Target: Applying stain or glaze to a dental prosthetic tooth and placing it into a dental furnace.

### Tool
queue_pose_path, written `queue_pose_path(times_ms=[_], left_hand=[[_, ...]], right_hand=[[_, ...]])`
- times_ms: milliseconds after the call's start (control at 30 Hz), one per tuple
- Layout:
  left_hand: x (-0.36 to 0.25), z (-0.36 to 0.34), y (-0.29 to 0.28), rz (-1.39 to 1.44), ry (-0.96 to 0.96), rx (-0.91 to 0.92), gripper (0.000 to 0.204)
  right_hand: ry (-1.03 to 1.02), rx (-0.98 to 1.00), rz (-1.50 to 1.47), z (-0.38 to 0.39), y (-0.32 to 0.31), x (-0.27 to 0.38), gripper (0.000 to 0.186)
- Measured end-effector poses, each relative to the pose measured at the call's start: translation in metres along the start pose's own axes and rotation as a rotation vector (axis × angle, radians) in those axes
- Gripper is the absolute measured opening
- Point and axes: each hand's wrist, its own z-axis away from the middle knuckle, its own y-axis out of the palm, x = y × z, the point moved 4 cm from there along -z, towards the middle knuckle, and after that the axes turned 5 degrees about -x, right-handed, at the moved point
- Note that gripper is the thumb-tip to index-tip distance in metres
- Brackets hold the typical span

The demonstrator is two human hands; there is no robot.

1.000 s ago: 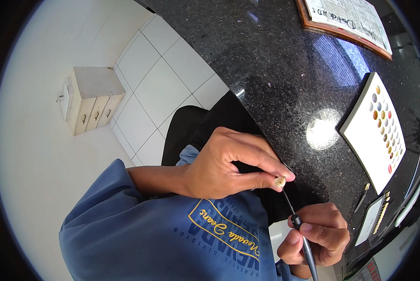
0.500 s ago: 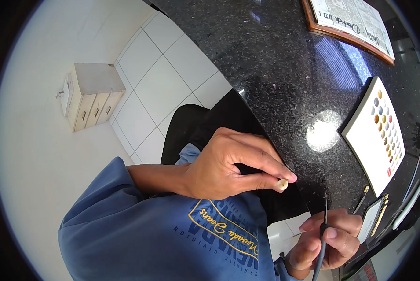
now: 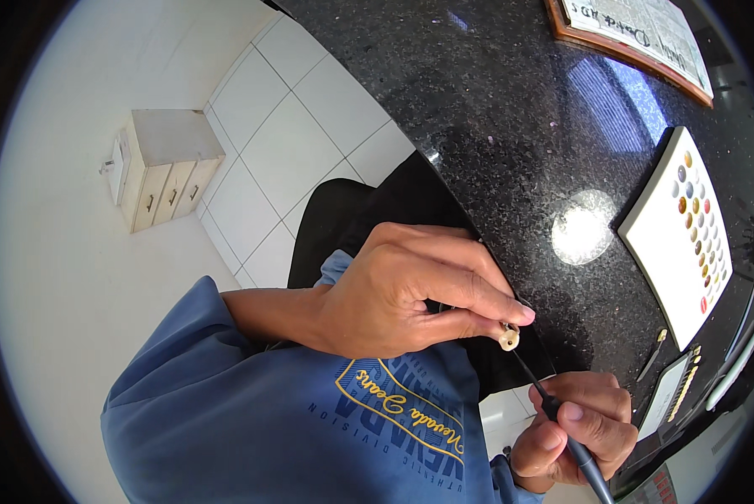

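Note:
Between thumb and fingertips, my left hand (image 3: 427,294) pinches a small cream-coloured dental crown (image 3: 509,339) with a dark spot in its visible face. Something thin and metallic shows between the crown and my fingertips. My right hand (image 3: 578,424) grips a fine-tipped brush (image 3: 580,454) like a pen. The brush has a grey handle, a dark ferrule area and a thin dark tip. That tip reaches up to the crown's edge; whether it touches cannot be told. Both hands are above my lap at the dark stone counter's edge.
On the black speckled counter (image 3: 494,151) lies a white palette (image 3: 658,244) with rows of coloured oval samples. Nearby are a small tooth-tipped stick (image 3: 653,353) and a shade guide (image 3: 667,395). A wood-edged board with newspaper (image 3: 637,34) lies farther off. A drawer cabinet (image 3: 171,168) stands at left.
My right hand has swung the brush so its tip now points up-left at the crown, where before it pointed upward away from it. The crown has turned slightly in my left fingers.

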Motion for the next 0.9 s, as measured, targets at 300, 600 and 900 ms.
queue_pose_path(times_ms=[300,600,900], left_hand=[[0.0013,0.0005,-0.0002,0.01,-0.005,-0.012,0.026],[0.0007,-0.0005,-0.0004,0.022,-0.002,0.014,0.027],[0.0009,0.0004,-0.0001,0.028,-0.023,0.002,0.027]], right_hand=[[-0.011,0.049,0.013,-0.002,0.0001,0.0006,0.027],[-0.019,0.084,0.026,-0.0033,-0.0009,0.0007,0.025],[-0.01,0.063,-0.001,-0.0024,-0.0019,-0.0012,0.026]])
